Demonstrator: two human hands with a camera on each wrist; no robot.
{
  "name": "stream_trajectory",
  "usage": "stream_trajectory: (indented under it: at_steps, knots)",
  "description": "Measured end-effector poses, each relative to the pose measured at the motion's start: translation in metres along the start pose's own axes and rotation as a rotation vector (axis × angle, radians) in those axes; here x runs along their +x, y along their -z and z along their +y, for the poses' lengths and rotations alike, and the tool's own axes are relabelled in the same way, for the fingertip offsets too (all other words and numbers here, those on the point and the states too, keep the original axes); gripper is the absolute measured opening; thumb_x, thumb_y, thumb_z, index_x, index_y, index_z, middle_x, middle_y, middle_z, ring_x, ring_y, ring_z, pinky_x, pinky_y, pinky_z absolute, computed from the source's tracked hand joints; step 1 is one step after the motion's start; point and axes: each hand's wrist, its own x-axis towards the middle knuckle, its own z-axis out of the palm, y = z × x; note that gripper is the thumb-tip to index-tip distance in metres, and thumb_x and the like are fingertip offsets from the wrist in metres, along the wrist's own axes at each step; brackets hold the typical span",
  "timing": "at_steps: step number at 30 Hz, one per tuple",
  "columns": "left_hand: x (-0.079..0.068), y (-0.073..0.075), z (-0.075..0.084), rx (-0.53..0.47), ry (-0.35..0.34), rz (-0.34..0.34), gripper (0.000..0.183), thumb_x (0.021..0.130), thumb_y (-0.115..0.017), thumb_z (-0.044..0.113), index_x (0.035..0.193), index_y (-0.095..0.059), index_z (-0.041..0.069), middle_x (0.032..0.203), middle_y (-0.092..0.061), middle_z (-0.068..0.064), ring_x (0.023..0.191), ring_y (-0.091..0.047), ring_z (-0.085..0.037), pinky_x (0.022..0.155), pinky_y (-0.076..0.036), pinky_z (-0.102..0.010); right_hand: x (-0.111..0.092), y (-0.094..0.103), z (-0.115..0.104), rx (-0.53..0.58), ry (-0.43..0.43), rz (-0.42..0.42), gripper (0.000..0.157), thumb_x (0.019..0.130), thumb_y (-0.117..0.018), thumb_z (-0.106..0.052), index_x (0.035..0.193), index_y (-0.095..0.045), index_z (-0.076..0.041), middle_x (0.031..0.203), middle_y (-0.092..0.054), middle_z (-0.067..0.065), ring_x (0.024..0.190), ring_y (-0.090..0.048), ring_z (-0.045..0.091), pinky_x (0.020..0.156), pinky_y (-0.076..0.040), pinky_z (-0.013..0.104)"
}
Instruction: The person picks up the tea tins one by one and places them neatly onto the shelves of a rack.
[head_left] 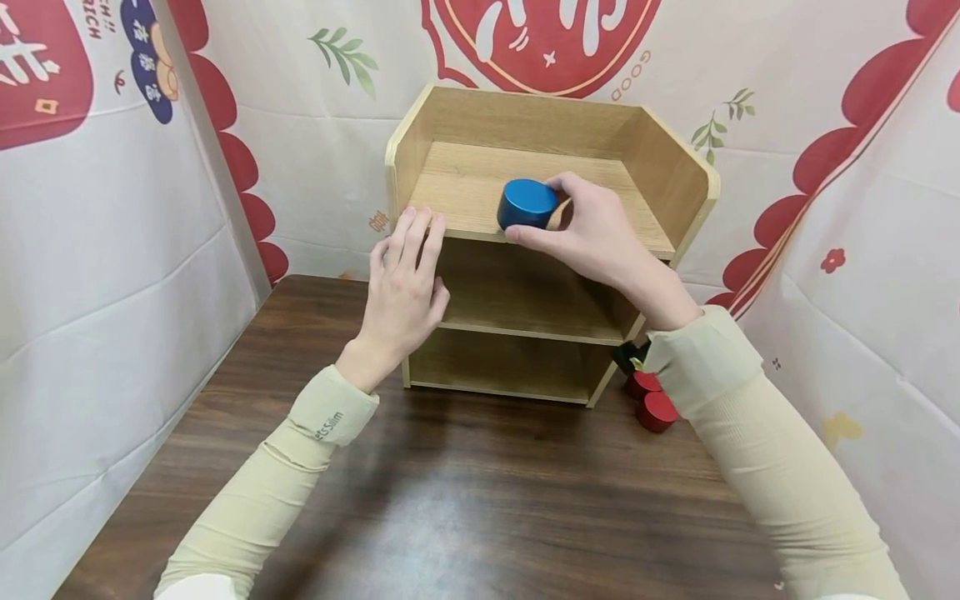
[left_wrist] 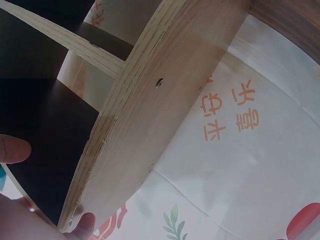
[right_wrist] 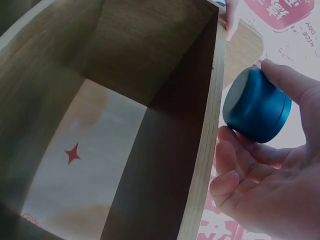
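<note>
A short blue cylindrical tin (head_left: 528, 202) is at the front edge of the top board of a wooden shelf (head_left: 517, 229). My right hand (head_left: 588, 229) pinches it from the right, thumb at the front and fingers behind. In the right wrist view the blue tin (right_wrist: 257, 105) sits between thumb and fingers, with its pale base showing. Whether it touches the board is hard to tell. My left hand (head_left: 405, 283) rests on the shelf's front left corner with fingers extended. The left wrist view shows its fingertips against the side panel (left_wrist: 145, 115).
Two red round tins (head_left: 657, 412) and a dark object (head_left: 628, 357) lie on the brown table (head_left: 450, 500), right of the shelf. Below the top board are two lower compartments (head_left: 525, 287). Printed white cloth (head_left: 300, 192) surrounds the table on the back and sides.
</note>
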Motion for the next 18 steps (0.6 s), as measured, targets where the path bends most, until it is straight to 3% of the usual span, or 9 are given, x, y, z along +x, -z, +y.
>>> stream_trajectory:
  at_steps: [9, 18]
  knots:
    - [0.000, 0.000, -0.001, -0.003, -0.005, 0.005, 0.074, 0.080, -0.055, 0.007, 0.149, -0.030, 0.007, 0.151, -0.036, -0.012, 0.145, -0.026, -0.027, 0.102, -0.034, -0.051, 0.029, -0.012, -0.014, 0.016, 0.005, -0.023, 0.064, 0.079, -0.073, -0.046, 0.123, -0.056, -0.004, 0.108, -0.065, 0.012, 0.088, -0.054, 0.024, 0.072, -0.043, 0.032]
    - [0.000, 0.000, -0.003, -0.007, -0.009, 0.015, 0.073, 0.081, -0.055, 0.007, 0.149, -0.030, 0.007, 0.151, -0.037, -0.012, 0.145, -0.026, -0.027, 0.102, -0.034, -0.051, 0.043, -0.019, -0.018, -0.017, -0.014, -0.064, 0.066, 0.079, -0.072, -0.044, 0.126, -0.054, -0.001, 0.114, -0.063, 0.015, 0.097, -0.055, 0.026, 0.083, -0.046, 0.035]
